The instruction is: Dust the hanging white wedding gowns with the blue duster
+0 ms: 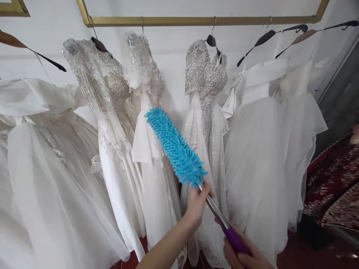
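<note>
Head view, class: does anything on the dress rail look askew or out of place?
Yes. The hangers on the gold rail tilt steeply instead of hanging level, so the white gowns slump sideways. The left hand and right hand hold a blue duster against them. No damage is visible.

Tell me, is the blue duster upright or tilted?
Tilted. The duster leans up and to the left over the dresses; the right hand holds its purple grip, and the left hand touches its metal rod.
</note>
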`<state>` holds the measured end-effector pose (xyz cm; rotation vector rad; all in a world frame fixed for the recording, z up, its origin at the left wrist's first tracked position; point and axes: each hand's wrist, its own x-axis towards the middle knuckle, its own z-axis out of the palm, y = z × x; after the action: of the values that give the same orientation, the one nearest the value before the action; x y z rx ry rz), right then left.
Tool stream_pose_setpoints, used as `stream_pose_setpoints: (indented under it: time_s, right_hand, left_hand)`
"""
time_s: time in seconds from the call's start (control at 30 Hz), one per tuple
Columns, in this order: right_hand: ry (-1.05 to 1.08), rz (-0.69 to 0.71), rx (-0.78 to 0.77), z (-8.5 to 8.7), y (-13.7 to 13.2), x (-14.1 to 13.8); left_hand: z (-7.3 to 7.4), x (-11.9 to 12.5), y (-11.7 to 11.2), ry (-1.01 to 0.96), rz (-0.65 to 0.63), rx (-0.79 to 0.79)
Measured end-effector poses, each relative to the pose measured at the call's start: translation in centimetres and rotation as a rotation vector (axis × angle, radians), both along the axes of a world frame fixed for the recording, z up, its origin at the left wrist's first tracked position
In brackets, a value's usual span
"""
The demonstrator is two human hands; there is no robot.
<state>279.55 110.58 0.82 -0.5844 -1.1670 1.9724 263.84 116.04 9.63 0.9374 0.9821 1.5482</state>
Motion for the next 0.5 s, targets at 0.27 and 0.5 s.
stream_pose_setpoints:
  time_s: [0.27,0.5]
  right_hand:
    - [0.024,-0.147,0.150,5.6,4.5,-8.5]
    - [-0.039,-0.143,0.021,-0.2,7.6,-13.0]
  left_hand:
    - [2.9,-5.0,9.0,-0.111,-0.220,-0.001]
    - [-5.2,-9.6,12.0,-0.162,-0.139,-0.249]
